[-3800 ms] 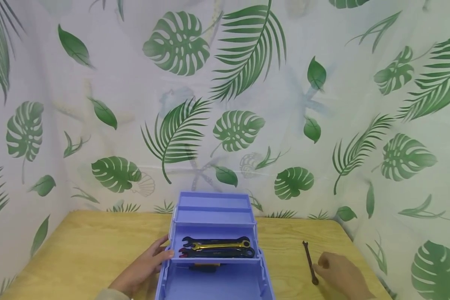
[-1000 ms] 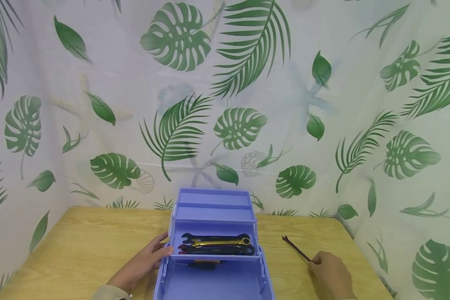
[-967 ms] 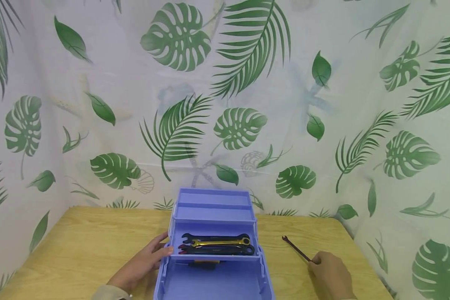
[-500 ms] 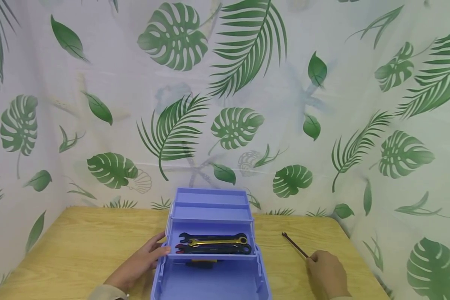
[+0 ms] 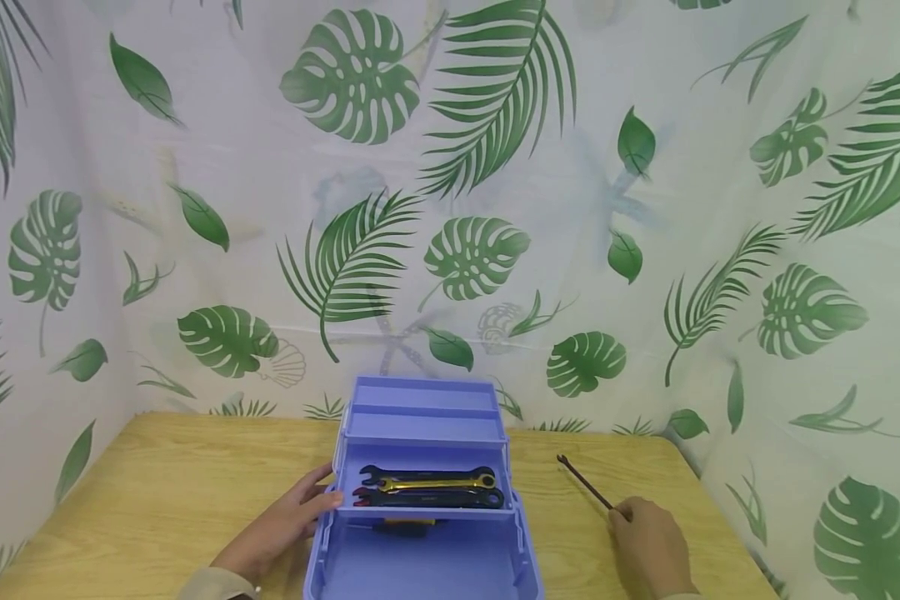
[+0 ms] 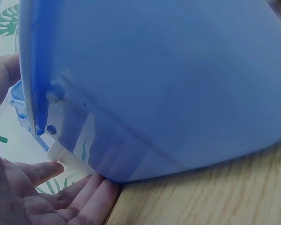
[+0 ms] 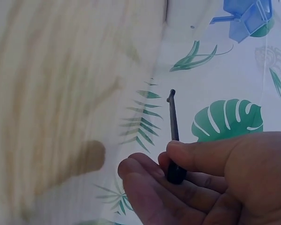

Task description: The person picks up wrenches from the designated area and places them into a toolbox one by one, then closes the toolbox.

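Observation:
A blue-purple toolbox [image 5: 423,571] stands open with its tiers folded out. My left hand [image 5: 277,529] holds its left side, thumb over the tray's edge; in the left wrist view the fingers [image 6: 96,199] lie against the outer wall near the lower corner. To the right, my right hand [image 5: 652,542] pinches a dark wrench [image 5: 587,485] by its near end, the open jaw pointing away toward the back. The right wrist view shows the wrench [image 7: 174,119] between thumb and fingers, raised above the table; its near end is partly covered by the hand.
Several wrenches lie side by side in the middle tray [image 5: 438,457], black ones and a gold one [image 5: 435,483]. A black-and-yellow-handled tool [image 5: 405,528] lies in the lower compartment under that tray. The wooden table [image 5: 195,475] meets a leaf-patterned cloth backdrop [image 5: 495,125].
Earlier the wrench lay on the table beside my right hand; now that hand holds it raised. Its head has swung left and moved slightly farther toward the toolbox. My left hand stays on the toolbox.

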Action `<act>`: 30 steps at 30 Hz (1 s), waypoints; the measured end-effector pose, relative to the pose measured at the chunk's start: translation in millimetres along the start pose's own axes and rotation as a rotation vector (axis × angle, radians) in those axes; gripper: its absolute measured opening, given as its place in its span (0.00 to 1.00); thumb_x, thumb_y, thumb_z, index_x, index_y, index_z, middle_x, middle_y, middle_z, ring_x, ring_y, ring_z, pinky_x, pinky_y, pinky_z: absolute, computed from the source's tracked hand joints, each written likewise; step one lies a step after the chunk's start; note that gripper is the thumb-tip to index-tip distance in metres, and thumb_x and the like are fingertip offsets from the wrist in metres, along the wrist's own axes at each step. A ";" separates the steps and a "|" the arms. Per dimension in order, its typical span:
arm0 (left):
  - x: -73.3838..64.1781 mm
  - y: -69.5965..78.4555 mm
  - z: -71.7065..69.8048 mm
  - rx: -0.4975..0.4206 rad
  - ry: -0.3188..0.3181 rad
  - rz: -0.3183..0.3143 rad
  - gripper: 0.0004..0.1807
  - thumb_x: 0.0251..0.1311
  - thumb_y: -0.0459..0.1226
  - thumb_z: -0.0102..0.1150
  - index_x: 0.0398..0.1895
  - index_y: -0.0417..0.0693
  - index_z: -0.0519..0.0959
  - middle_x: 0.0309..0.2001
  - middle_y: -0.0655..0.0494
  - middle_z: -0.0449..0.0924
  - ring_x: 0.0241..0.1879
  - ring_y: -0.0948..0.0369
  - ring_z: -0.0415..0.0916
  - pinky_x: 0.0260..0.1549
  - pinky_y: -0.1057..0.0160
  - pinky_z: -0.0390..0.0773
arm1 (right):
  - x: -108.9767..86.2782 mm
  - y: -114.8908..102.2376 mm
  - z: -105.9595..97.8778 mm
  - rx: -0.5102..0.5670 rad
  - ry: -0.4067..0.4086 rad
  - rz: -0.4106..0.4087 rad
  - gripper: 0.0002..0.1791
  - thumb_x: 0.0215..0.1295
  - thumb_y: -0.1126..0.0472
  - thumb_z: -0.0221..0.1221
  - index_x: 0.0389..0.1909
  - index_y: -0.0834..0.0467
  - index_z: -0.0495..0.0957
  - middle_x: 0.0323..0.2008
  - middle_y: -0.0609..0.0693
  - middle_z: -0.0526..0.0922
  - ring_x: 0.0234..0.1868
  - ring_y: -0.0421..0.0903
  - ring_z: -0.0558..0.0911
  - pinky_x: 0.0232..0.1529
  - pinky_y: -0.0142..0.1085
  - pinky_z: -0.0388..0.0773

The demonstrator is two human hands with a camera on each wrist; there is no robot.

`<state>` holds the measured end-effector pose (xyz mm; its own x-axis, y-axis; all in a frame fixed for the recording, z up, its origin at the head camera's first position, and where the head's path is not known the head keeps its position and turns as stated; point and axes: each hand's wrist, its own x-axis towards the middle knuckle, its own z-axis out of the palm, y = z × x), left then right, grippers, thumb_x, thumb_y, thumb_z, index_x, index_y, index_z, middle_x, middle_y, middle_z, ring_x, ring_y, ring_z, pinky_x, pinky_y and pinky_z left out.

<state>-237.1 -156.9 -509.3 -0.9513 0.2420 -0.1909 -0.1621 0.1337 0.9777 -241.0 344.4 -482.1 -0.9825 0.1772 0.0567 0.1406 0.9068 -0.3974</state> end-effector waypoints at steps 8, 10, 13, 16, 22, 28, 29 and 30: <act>-1.0 -1.0 -2.3 -0.013 0.000 0.007 0.46 0.72 0.53 0.58 0.82 0.41 0.51 0.71 0.30 0.65 0.63 0.43 0.75 0.64 0.41 0.75 | -1.4 -13.0 -2.7 0.070 0.040 -0.073 0.12 0.72 0.61 0.61 0.42 0.67 0.85 0.35 0.55 0.89 0.35 0.54 0.86 0.37 0.50 0.84; -1.0 -1.2 -2.7 -0.015 -0.010 0.015 0.45 0.73 0.52 0.57 0.82 0.40 0.50 0.71 0.30 0.64 0.63 0.43 0.75 0.64 0.41 0.75 | -2.4 -16.8 -4.3 0.112 0.048 -0.068 0.12 0.73 0.61 0.61 0.44 0.67 0.85 0.33 0.52 0.88 0.32 0.49 0.83 0.32 0.45 0.82; -0.6 -1.1 -3.3 -0.024 -0.027 0.028 0.45 0.74 0.51 0.56 0.82 0.39 0.49 0.71 0.30 0.65 0.62 0.44 0.76 0.63 0.42 0.76 | -4.3 -21.3 -6.3 0.160 0.090 -0.064 0.12 0.73 0.61 0.61 0.45 0.67 0.85 0.31 0.51 0.88 0.29 0.45 0.82 0.27 0.38 0.78; 0.0 -1.0 -3.5 -0.030 -0.037 0.038 0.45 0.74 0.50 0.56 0.82 0.40 0.49 0.71 0.30 0.65 0.61 0.44 0.77 0.63 0.43 0.76 | -7.2 -27.8 -7.4 0.193 0.160 -0.071 0.11 0.73 0.61 0.62 0.45 0.66 0.85 0.33 0.52 0.89 0.31 0.48 0.84 0.28 0.39 0.78; 0.2 -1.2 -1.5 -0.023 -0.027 0.048 0.44 0.74 0.50 0.56 0.82 0.38 0.49 0.70 0.28 0.64 0.61 0.44 0.77 0.63 0.43 0.76 | -15.1 -49.6 -4.4 0.276 0.303 -0.197 0.09 0.72 0.60 0.64 0.45 0.61 0.87 0.39 0.55 0.91 0.41 0.56 0.89 0.37 0.46 0.87; -0.7 -1.3 0.9 -0.016 -0.009 0.035 0.45 0.73 0.51 0.57 0.82 0.38 0.50 0.70 0.28 0.64 0.61 0.43 0.77 0.63 0.42 0.76 | -23.1 -76.0 3.5 0.283 0.378 -0.376 0.07 0.66 0.65 0.69 0.43 0.61 0.89 0.37 0.54 0.91 0.37 0.51 0.90 0.33 0.37 0.88; -0.9 -0.9 1.0 -0.014 -0.002 0.028 0.45 0.73 0.51 0.57 0.82 0.38 0.50 0.70 0.28 0.65 0.61 0.44 0.77 0.63 0.41 0.76 | -24.1 -80.4 5.3 0.273 0.383 -0.411 0.07 0.65 0.65 0.70 0.43 0.61 0.89 0.36 0.53 0.91 0.36 0.50 0.90 0.32 0.36 0.87; -0.9 -0.7 1.0 -0.012 0.004 0.023 0.46 0.72 0.52 0.58 0.82 0.39 0.50 0.70 0.29 0.65 0.61 0.44 0.77 0.63 0.41 0.76 | -24.8 -84.8 7.2 0.261 0.386 -0.442 0.07 0.64 0.65 0.70 0.42 0.60 0.89 0.36 0.51 0.91 0.35 0.47 0.90 0.32 0.34 0.87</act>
<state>-235.9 -156.2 -509.9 -0.9558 0.2414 -0.1679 -0.1431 0.1168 0.9828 -229.5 260.3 -456.5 -0.8196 -0.0228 0.5724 -0.3495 0.8116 -0.4681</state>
